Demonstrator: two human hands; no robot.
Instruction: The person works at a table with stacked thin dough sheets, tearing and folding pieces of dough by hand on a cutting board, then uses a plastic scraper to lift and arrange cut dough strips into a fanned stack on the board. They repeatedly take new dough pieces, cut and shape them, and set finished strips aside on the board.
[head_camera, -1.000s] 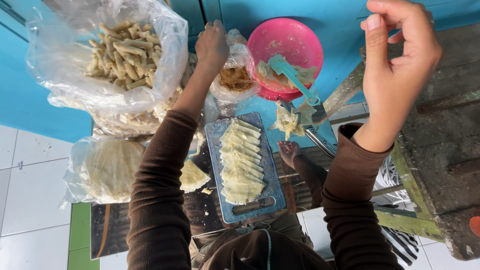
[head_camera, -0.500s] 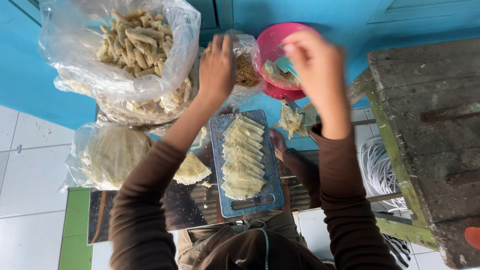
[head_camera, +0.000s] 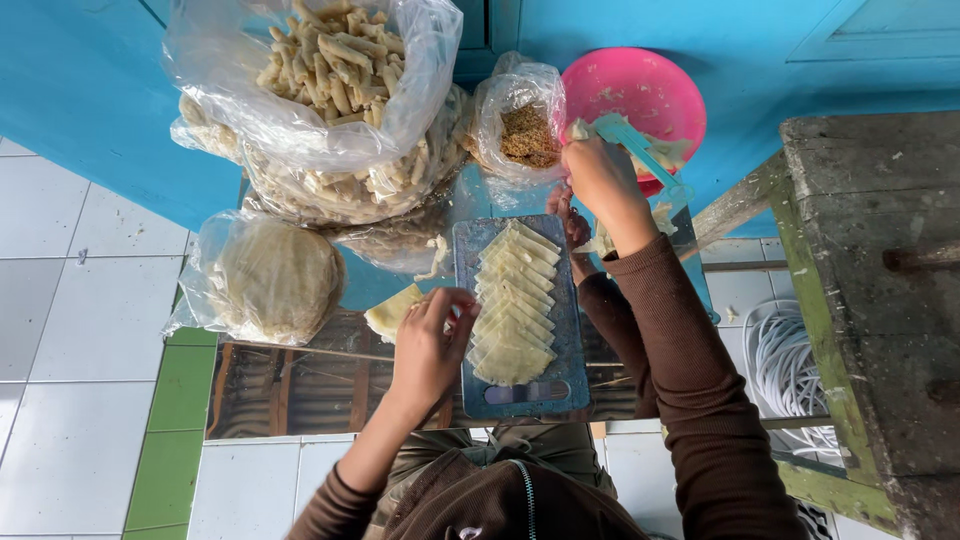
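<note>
A grey-blue cutting board (head_camera: 568, 385) carries a row of several overlapping pale yellow dough wrappers (head_camera: 512, 305). My left hand (head_camera: 430, 345) rests at the board's left edge with bent fingers, beside a loose wrapper (head_camera: 392, 312); whether it pinches anything is unclear. My right hand (head_camera: 598, 178) is up at the pink bowl (head_camera: 650, 95), closed around a teal plastic spatula (head_camera: 640, 150) whose blade lies in the bowl. A small clear bag of brown crumbly filling (head_camera: 525, 130) stands between the bowl and the big bags.
A large clear bag of rolled pastry sticks (head_camera: 330, 60) lies on another such bag (head_camera: 340, 190) at the back. A bag of round flat dough sheets (head_camera: 275, 280) is at the left. A weathered wooden table (head_camera: 870, 280) is at the right, a blue wall behind.
My left hand came down from the filling bag to the board's left edge. My right hand swung from high on the right into the pink bowl and now holds the spatula.
</note>
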